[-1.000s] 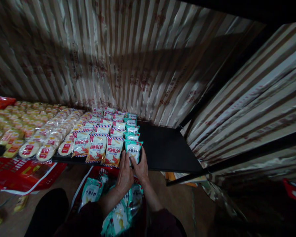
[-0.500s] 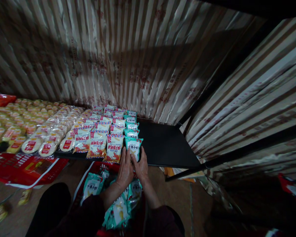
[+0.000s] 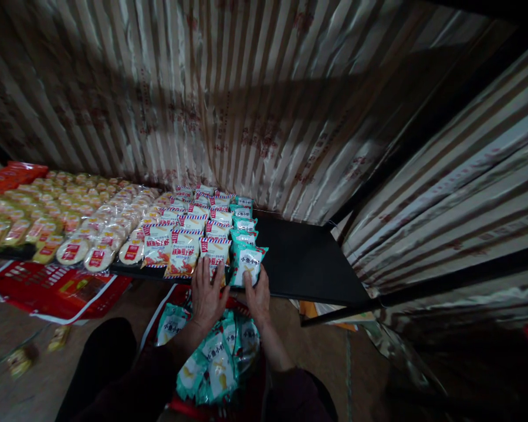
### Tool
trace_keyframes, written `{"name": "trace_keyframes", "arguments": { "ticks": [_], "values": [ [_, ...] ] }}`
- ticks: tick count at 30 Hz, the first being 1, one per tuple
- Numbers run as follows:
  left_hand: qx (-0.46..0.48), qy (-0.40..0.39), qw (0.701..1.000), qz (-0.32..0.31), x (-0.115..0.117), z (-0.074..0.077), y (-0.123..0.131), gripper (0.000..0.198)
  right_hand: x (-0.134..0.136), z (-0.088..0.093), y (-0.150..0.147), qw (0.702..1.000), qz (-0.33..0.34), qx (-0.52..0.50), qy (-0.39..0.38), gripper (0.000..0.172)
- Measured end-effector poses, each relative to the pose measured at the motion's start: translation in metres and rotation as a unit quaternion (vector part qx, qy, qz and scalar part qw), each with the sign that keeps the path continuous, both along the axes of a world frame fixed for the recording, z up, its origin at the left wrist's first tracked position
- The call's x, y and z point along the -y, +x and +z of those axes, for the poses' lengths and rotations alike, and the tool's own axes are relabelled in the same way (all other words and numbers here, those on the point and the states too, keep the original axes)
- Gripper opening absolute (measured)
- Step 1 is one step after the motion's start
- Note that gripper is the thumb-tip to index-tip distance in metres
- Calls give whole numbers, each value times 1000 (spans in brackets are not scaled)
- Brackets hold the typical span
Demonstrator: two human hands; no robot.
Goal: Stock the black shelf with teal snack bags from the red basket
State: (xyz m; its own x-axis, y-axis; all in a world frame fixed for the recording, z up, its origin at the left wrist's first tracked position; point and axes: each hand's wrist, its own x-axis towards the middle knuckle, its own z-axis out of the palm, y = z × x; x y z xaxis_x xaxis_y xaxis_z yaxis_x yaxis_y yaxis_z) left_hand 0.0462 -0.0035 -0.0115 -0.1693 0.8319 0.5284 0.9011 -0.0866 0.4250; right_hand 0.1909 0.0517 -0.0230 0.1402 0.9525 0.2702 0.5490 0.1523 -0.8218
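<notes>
Two hands frame the front teal snack packet [image 3: 247, 265], which stands at the front edge of the black shelf [image 3: 303, 264], just below the centre of the frame. It heads a short row of like teal packets [image 3: 243, 224] running back toward the striped curtain [image 3: 255, 99]. The right hand [image 3: 259, 296] has its fingers loosely spread against the packet's lower edge, steadying it, not clamped around it. The left hand [image 3: 206, 293] lies flat with fingers apart on the neighbouring red-and-white striped packet [image 3: 214, 252], apparently pressing that row straight.

By the look of it, the step in hand is seating and squaring the newest packet in its row. The next move would call for lifting another from the heap of teal packets [image 3: 217, 360] at lower centre.

Round wrapped cakes [image 3: 73, 251] fill the left of the shelf; its right part is bare.
</notes>
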Motion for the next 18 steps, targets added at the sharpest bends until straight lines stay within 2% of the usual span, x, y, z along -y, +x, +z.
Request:
{"name": "trace_keyframes", "arguments": {
  "ticks": [6,11,18],
  "values": [
    [1,32,999,-11,-7,-13,1,58,-8,10,-2,1000,1,-13,-25,64],
    [20,68,997,-36,-18,-10,-2,59,-8,13,1,998,16,-10,-52,57],
    [3,36,999,-30,-30,-18,-8,57,-7,12,2,999,18,11,-43,55]
  ]
}}
